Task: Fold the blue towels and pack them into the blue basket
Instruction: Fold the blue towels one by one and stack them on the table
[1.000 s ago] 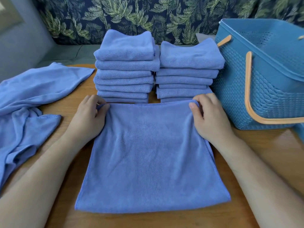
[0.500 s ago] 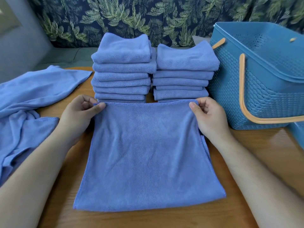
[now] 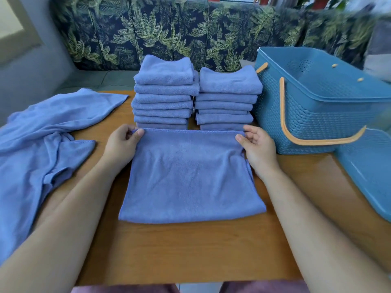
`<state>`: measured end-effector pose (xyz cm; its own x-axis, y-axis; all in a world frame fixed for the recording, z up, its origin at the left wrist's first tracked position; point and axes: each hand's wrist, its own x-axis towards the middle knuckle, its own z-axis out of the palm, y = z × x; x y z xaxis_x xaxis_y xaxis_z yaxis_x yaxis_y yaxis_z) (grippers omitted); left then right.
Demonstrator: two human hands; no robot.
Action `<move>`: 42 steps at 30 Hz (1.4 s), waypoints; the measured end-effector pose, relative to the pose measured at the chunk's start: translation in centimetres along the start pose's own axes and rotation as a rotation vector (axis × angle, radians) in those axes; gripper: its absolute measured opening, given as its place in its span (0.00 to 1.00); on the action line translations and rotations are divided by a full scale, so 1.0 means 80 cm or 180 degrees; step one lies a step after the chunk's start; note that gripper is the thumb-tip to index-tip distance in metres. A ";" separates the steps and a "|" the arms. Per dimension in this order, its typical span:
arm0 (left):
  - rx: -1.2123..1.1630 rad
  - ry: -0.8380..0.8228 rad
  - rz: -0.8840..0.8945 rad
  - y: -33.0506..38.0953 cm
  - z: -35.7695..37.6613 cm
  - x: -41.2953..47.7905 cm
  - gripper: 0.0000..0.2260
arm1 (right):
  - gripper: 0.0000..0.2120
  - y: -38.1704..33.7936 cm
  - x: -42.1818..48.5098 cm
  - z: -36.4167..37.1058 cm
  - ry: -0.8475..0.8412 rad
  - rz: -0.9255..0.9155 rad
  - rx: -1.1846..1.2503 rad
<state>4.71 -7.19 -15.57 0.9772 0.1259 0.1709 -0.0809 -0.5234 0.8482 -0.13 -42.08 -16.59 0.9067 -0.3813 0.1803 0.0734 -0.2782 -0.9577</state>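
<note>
On the orange-brown wooden table [image 3: 190,250], backed by a leaf-print sofa [image 3: 169,34], sits a half-folded blue microfibre towel [image 3: 190,178]. Left hand [image 3: 120,146] and right hand [image 3: 257,149] each pinch a far corner.

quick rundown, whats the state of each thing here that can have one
towel in hands: half folded, flat on the table, far corners pinched
left hand: gripping the far left corner
right hand: gripping the far right corner
left stack: folded, piled
right stack: folded, piled, slightly lower
loose towels: unfolded, rumpled at table's left
blue basket: upright, handle down, no towels seen inside
</note>
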 end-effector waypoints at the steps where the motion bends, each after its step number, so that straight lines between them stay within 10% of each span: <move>1: -0.0084 0.0022 -0.0027 0.002 -0.002 -0.009 0.06 | 0.12 -0.001 -0.012 -0.002 0.0010 -0.0005 -0.0055; 24: -0.0442 0.0389 0.1021 0.250 -0.161 0.026 0.04 | 0.05 -0.300 -0.008 -0.107 0.0013 -0.0598 0.0288; 42: -0.0196 -0.0722 0.0262 0.025 -0.098 -0.219 0.07 | 0.07 -0.075 -0.228 -0.125 -0.0788 0.0379 -0.0154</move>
<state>-14.16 -3.80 -12.93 0.9853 -0.1111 0.1296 -0.1670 -0.4709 0.8662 -21.26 -42.23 -11.87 0.9821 -0.1886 0.0010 -0.0544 -0.2883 -0.9560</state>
